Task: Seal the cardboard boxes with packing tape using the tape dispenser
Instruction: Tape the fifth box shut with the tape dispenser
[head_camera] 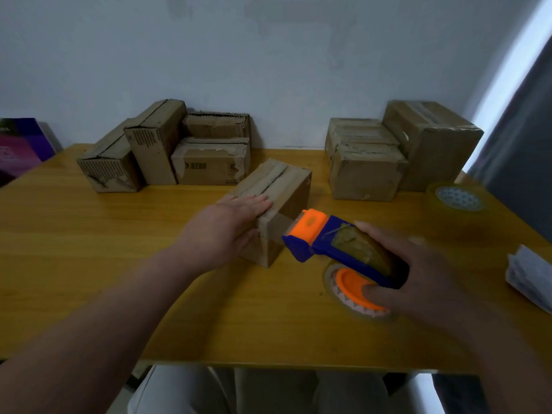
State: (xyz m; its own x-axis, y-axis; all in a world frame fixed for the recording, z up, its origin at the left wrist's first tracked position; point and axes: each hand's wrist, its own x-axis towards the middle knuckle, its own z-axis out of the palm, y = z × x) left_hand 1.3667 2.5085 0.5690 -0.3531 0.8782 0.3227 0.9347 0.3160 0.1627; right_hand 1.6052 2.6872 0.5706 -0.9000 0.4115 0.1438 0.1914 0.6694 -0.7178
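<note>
Head view: what's covered, clipped or soft.

Your left hand (236, 222) lies over the near left top corner of the middle box (286, 186); the top under it can't be seen. Your right hand (424, 276) wraps the rear of the tape dispenser (325, 237), so the handle is out of sight, and the fingers (388, 239) are smeared with blur. The tape roll (352, 303) shows only as a lower arc below the dispenser body. The left edge clips a purple carton (18, 147) and the right edge clips a white bag (528, 276). The print on the back box (194, 166) is too small to read. Below the desk (268, 339) edge, your lap (268, 392) is a pale blur.
</note>
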